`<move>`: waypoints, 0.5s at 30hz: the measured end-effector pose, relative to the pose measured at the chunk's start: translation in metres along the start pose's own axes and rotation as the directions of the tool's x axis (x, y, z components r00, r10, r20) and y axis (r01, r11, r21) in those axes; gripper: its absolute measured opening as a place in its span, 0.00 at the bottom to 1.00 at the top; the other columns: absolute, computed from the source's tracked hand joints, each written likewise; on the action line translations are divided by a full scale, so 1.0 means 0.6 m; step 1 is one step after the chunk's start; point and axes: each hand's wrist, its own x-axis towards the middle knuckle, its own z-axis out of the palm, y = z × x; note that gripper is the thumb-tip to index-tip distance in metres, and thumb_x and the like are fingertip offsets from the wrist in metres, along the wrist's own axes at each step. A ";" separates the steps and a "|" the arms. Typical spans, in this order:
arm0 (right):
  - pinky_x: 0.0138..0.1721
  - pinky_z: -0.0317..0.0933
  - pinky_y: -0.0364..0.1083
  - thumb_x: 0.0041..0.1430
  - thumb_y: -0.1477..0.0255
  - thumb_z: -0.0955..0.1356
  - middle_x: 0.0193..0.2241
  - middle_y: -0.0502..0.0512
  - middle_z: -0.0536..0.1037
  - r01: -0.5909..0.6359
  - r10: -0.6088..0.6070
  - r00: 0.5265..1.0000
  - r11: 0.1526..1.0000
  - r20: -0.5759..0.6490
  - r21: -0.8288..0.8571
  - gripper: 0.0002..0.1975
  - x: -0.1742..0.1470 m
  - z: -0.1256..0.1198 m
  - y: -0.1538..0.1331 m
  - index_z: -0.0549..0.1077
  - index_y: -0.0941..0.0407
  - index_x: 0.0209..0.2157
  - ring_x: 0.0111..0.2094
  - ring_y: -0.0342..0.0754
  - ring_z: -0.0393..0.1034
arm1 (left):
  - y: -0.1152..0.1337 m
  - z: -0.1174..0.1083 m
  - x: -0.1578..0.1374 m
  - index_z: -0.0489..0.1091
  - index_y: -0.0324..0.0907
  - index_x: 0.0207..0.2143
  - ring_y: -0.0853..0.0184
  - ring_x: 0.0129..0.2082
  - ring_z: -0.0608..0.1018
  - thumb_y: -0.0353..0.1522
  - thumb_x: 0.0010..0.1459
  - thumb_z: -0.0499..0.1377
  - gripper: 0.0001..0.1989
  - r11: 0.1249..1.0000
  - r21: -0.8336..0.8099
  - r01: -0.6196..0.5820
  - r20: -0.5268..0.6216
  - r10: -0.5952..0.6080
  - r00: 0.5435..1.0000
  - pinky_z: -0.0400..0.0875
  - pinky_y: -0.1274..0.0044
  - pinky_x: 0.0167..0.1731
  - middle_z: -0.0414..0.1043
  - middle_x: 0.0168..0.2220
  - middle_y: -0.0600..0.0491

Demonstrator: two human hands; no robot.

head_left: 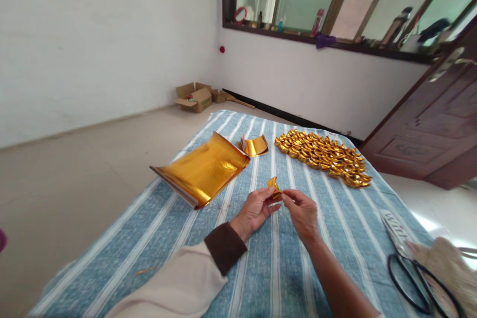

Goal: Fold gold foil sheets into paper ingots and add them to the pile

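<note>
Gold foil piece [274, 186] sits pinched between both hands, just above the bed cover [261, 268]; left hand [255, 210] grips it from the left w/ thumb and fingers closed on it, right hand [302, 211] nips its right end w/ fingertips. Both equally near; piece's long axis runs roughly hand to hand, one corner tilted up. Beyond the left hand, a foil stack [203, 171] w/ curled edge; farther off, curled foil strips [254, 145]. Beyond the right hand, well apart, folded gold ingots [324, 155] in rows. Bare cover between hands and these gives room; cover edge lies far left.
</note>
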 end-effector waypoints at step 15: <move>0.29 0.63 0.43 0.57 0.69 0.64 0.25 0.50 0.77 0.314 -0.261 0.937 0.920 0.231 -0.234 0.10 0.050 -0.019 -0.003 0.77 0.53 0.27 0.26 0.45 0.70 | 0.015 -0.003 -0.003 0.74 0.35 0.34 0.67 0.32 0.80 0.28 0.58 0.61 0.04 1.000 0.025 -0.008 -0.103 0.010 0.995 0.73 0.79 0.29 0.78 0.36 0.47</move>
